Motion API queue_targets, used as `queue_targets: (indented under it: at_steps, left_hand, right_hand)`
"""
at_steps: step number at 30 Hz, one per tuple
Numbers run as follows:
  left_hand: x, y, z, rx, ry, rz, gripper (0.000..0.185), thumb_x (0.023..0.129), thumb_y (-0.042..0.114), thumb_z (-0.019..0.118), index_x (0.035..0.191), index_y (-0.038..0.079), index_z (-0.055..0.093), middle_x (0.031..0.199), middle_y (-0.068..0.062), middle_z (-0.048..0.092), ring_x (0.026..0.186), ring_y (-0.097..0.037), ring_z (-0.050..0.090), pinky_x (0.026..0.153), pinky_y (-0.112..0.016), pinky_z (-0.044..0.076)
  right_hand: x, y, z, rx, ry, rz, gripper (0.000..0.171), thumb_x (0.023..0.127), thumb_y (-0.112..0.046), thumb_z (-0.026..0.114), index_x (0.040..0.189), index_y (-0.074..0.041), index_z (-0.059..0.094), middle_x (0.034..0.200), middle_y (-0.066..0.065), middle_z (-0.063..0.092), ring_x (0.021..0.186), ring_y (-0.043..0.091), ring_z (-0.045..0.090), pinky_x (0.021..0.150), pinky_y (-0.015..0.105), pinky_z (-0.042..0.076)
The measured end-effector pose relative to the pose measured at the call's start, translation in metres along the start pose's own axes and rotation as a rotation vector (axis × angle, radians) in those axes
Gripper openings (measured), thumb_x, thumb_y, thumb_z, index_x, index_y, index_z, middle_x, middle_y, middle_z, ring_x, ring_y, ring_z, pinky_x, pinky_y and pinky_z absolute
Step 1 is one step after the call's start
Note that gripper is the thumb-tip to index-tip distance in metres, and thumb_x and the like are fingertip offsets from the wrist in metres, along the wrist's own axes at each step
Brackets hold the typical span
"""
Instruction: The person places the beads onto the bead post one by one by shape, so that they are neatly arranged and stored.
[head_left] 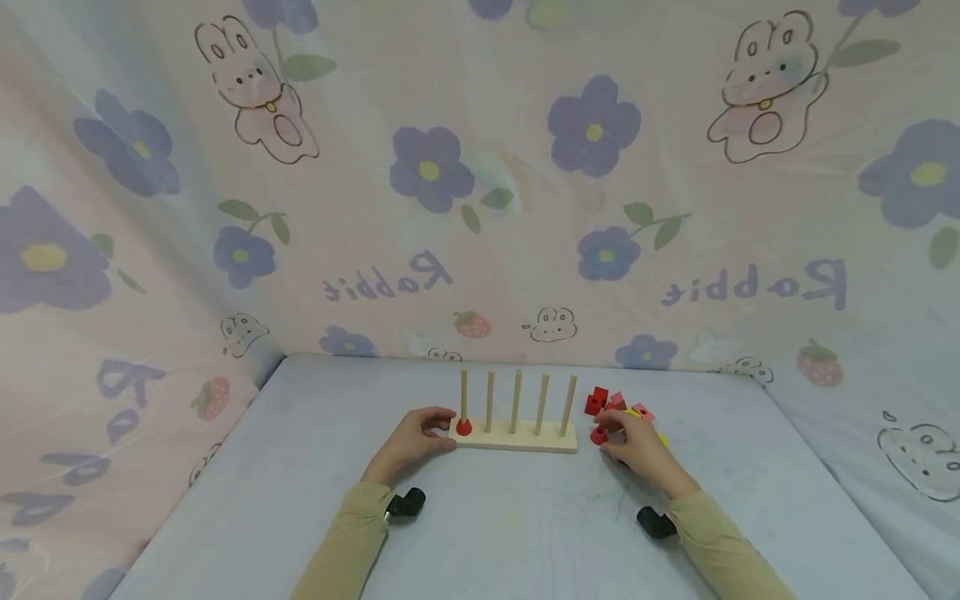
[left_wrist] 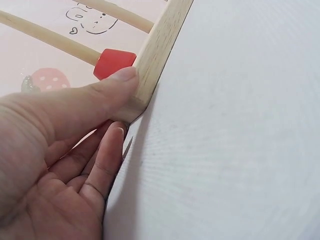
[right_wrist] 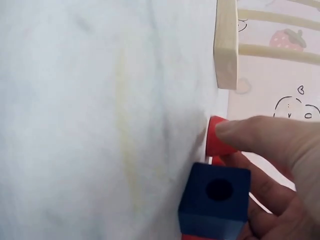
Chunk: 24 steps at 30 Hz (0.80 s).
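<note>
Left hand [head_left: 411,440] grips the peg base [head_left: 517,437]; right hand's fingers [right_wrist: 260,137] pinch a red bead [right_wrist: 216,137] that could slip out, since the hold looks shallow.

pegs [head_left: 516,402]: 5 | peg base [head_left: 517,437]: 1 | red bead on peg [head_left: 464,427]: 1

The right hand [head_left: 637,446] hides most of the bead pile [head_left: 618,406]; the blue cube [right_wrist: 216,201] is cut off at the wrist view's bottom edge. The yellow piece [head_left: 662,438] barely shows.
</note>
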<state>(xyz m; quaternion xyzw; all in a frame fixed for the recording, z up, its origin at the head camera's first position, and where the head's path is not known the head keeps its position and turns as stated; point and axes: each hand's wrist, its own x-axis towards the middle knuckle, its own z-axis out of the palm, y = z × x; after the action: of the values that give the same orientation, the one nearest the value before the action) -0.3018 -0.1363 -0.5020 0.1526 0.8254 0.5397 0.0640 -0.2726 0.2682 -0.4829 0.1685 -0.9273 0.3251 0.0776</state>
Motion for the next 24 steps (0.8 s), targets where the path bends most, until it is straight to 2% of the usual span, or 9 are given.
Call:
queue_targets:
  at_steps: [5, 14, 21, 24]
  left_hand:
    - [-0.001, 0.0, 0.0, -0.004, 0.006, -0.01, 0.05, 0.077, 0.012, 0.081, 0.123, 0.006, 0.061, 0.105, -0.006, 0.063, 0.088, -0.019, 0.059, 0.08, -0.032, 0.049]
    - [-0.001, 0.0, -0.001, 0.008, 0.003, -0.013, 0.05, 0.077, 0.014, 0.081, 0.123, 0.007, 0.062, 0.104, -0.005, 0.063, 0.086, -0.019, 0.059, 0.08, -0.034, 0.049]
    - [0.0, 0.001, 0.0, 0.011, -0.005, -0.011, 0.05, 0.077, 0.014, 0.08, 0.123, 0.007, 0.061, 0.104, -0.005, 0.063, 0.086, -0.018, 0.06, 0.08, -0.034, 0.05]
    - [0.0, 0.0, 0.001, 0.001, -0.006, -0.014, 0.05, 0.077, 0.014, 0.081, 0.122, 0.006, 0.062, 0.103, -0.005, 0.063, 0.085, -0.019, 0.06, 0.079, -0.032, 0.05]
  right_hand:
    - [0.005, 0.0, -0.002, -0.01, -0.043, -0.001, 0.035, 0.076, 0.002, 0.076, 0.11, 0.0, 0.064, 0.097, 0.006, 0.064, 0.089, 0.024, 0.059, 0.077, 0.042, 0.05]
    - [0.008, 0.002, 0.0, -0.034, -0.062, 0.011, 0.026, 0.077, -0.002, 0.077, 0.1, -0.004, 0.067, 0.094, 0.003, 0.064, 0.088, 0.02, 0.06, 0.077, 0.04, 0.051]
    - [0.008, -0.002, -0.011, 0.004, -0.083, 0.013, 0.024, 0.078, -0.004, 0.077, 0.1, -0.002, 0.066, 0.095, 0.004, 0.065, 0.089, 0.023, 0.062, 0.077, 0.041, 0.051]
    - [0.009, -0.006, -0.018, 0.011, -0.057, -0.001, 0.023, 0.078, -0.004, 0.077, 0.098, -0.003, 0.066, 0.094, 0.005, 0.067, 0.09, 0.026, 0.063, 0.078, 0.044, 0.051]
